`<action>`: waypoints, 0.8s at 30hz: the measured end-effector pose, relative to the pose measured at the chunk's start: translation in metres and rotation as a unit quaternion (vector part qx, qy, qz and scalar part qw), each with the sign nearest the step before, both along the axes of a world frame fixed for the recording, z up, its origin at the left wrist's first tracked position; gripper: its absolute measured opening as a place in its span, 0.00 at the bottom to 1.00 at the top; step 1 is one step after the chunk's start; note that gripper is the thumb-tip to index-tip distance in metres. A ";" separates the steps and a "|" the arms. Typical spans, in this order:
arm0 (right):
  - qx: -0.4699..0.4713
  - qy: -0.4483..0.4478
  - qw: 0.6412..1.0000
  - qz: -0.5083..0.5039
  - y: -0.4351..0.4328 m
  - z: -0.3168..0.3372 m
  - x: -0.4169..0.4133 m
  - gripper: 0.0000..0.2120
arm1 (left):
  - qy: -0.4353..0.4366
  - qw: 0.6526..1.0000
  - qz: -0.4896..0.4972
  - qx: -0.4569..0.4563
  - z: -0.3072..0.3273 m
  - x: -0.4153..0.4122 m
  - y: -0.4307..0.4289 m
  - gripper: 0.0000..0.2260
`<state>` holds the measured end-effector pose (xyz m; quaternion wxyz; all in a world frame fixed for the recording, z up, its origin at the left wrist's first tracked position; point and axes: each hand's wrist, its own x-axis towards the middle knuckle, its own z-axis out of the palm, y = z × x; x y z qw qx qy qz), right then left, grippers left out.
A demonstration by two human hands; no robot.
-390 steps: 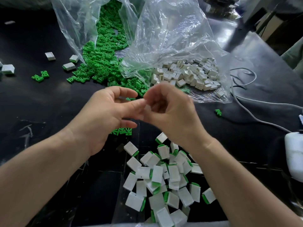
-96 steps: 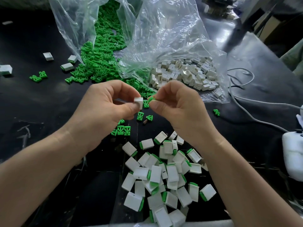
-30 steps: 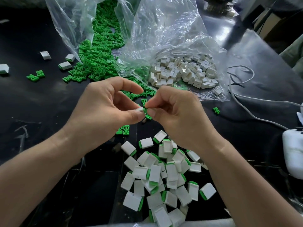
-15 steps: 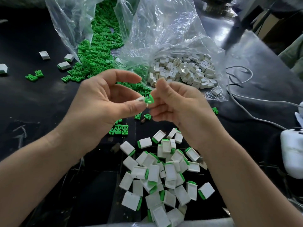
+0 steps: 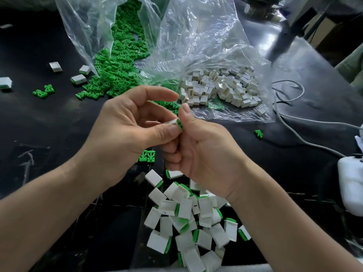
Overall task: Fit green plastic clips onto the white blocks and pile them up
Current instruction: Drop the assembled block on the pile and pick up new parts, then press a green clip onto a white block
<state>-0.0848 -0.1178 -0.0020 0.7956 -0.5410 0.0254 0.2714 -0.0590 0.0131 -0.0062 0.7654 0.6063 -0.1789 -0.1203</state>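
Observation:
My left hand (image 5: 127, 132) pinches a small white block (image 5: 171, 122) between thumb and fingers. A green clip (image 5: 180, 124) sits at the block's right end, and my right hand (image 5: 204, 150) presses its thumb against that clip, its other fingers curled below. A pile of white blocks with green clips fitted (image 5: 188, 218) lies on the black table under my wrists. Loose green clips (image 5: 117, 69) spill from a clear bag at the back. Bare white blocks (image 5: 220, 85) lie in a second clear bag to the right of it.
A few stray blocks (image 5: 78, 79) and clips (image 5: 43, 91) lie at the far left of the black table (image 5: 39, 124). Two clips (image 5: 147, 155) sit below my left hand, one (image 5: 258, 133) to the right. Grey cables (image 5: 290, 122) and a white device (image 5: 350, 183) occupy the right edge.
Both hands have stayed together at the table's middle. The green clip, seen tilted at the block's end half a second ago, now sits closer against it under my right thumb.

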 end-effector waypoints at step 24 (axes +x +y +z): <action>-0.160 -0.104 0.980 -0.051 -0.001 -0.005 -0.004 0.19 | 0.031 1.000 -0.007 0.001 -0.002 0.004 0.001 0.14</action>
